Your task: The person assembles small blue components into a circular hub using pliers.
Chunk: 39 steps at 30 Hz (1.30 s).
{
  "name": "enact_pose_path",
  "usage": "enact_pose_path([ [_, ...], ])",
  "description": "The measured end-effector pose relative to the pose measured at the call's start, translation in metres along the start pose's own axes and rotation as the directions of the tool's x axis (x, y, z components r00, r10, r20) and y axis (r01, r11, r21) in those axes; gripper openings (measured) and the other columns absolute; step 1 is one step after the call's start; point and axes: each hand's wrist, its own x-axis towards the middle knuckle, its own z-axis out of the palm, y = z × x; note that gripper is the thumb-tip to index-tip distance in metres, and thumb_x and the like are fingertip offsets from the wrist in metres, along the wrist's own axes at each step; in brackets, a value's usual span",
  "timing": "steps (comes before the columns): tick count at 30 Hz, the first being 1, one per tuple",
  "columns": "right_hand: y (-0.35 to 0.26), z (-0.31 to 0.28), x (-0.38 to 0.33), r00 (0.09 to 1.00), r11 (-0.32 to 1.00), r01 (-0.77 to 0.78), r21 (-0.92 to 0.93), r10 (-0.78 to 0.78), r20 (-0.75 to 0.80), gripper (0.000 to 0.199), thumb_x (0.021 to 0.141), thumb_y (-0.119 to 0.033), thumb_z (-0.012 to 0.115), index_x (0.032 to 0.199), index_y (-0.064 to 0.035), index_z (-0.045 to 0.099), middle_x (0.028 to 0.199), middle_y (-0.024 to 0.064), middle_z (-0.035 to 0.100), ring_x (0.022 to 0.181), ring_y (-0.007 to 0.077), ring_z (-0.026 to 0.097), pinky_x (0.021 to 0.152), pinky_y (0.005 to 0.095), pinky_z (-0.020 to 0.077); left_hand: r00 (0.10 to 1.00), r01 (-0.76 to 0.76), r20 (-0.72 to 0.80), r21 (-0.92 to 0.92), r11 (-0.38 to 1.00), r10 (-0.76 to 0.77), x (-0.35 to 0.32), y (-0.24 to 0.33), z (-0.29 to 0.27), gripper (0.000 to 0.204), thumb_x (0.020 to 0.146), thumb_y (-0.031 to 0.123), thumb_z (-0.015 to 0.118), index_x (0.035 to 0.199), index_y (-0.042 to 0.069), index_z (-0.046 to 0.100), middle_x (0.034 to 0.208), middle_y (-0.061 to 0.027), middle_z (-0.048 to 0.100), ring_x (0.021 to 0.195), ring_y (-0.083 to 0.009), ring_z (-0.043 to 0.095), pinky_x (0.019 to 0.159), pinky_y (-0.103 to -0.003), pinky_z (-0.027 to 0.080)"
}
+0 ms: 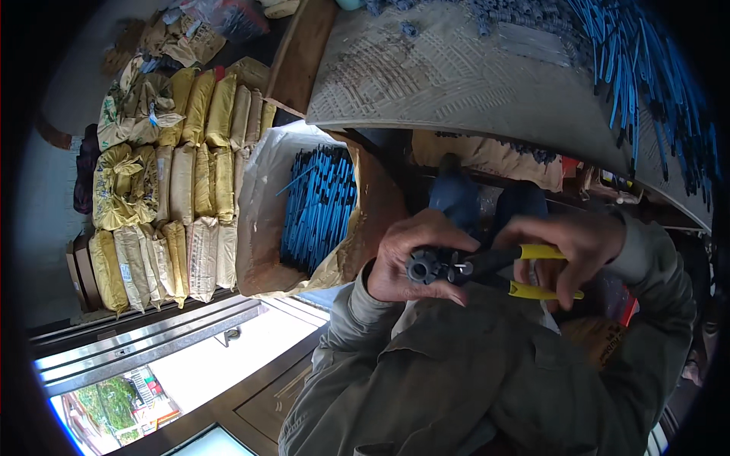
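In front of my body, my left hand (pixel 403 247) is closed around a dark, round, notched plastic part (pixel 423 267) with a hole in its end. My right hand (pixel 585 251) grips a pair of pliers (pixel 541 292) by its yellow handles, which stand apart. The dark head of the pliers reaches left to the round part, with a small shiny bit of metal showing there. My left fingers partly hide the jaws, so whether they bite on the part I cannot tell.
Left of my hands, a lined carton (pixel 262 220) holds many blue, black-ended rods (pixel 319 205). Stacked yellow and tan sacks (pixel 201 114) stand farther left. A worktop (pixel 426 87) ahead carries dark small parts (pixel 517 15) and more blue rods (pixel 646 83). A window (pixel 114 403) is at lower left.
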Motion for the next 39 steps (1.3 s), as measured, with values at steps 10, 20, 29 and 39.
enact_pose_path([
  [10,0.002,-0.004,-0.012,0.991,0.935,-0.131,-0.329,0.135,-0.012,0.055,0.087,-0.034,0.058,0.125,0.0017,0.041,0.099,0.0186,0.057,0.061,0.0242,0.065,0.058,0.0297,0.0529,0.941,0.204,-0.195,-0.322,0.924,-0.276,0.001,-0.004,0.0,0.066,0.043,0.031,0.087,0.094,-0.002,0.064,0.088,-0.011,0.063,0.076,-0.0186,0.058,0.069,-0.03,0.044],
  [20,0.002,0.023,-0.017,0.899,0.497,-0.023,-0.868,-0.369,-0.235,0.049,0.09,-0.018,0.054,0.128,0.0048,0.035,0.078,0.0157,0.059,0.054,0.0217,0.063,0.052,0.0292,0.0535,0.958,0.071,-0.248,-0.29,0.954,-0.147,-0.002,-0.018,-0.001,0.064,0.044,0.028,0.087,0.095,-0.002,0.063,0.089,-0.0105,0.064,0.074,-0.0175,0.057,0.067,-0.029,0.044],
  [29,-0.005,0.007,-0.038,0.989,0.873,-0.147,-0.466,0.139,-0.051,0.055,0.079,-0.021,0.064,0.126,-0.0024,0.042,0.095,0.0153,0.054,0.073,0.0233,0.06,0.059,0.0349,0.0497,0.973,0.133,-0.142,-0.291,0.947,-0.181,0.009,-0.012,0.001,0.058,0.048,0.023,0.087,0.094,-0.002,0.063,0.089,-0.0093,0.063,0.076,-0.0162,0.057,0.069,-0.027,0.043],
  [39,0.01,0.031,-0.017,0.826,0.255,-0.325,-0.911,-0.393,-0.405,0.044,0.068,-0.023,0.071,0.105,-0.0036,0.059,0.1,0.0109,0.048,0.085,0.0266,0.055,0.073,0.0411,0.0454,0.918,0.123,-0.344,-0.232,0.965,-0.199,0.007,-0.008,0.017,0.057,0.05,0.021,0.087,0.096,0.0,0.061,0.087,-0.0067,0.061,0.075,-0.0141,0.053,0.069,-0.026,0.041],
])
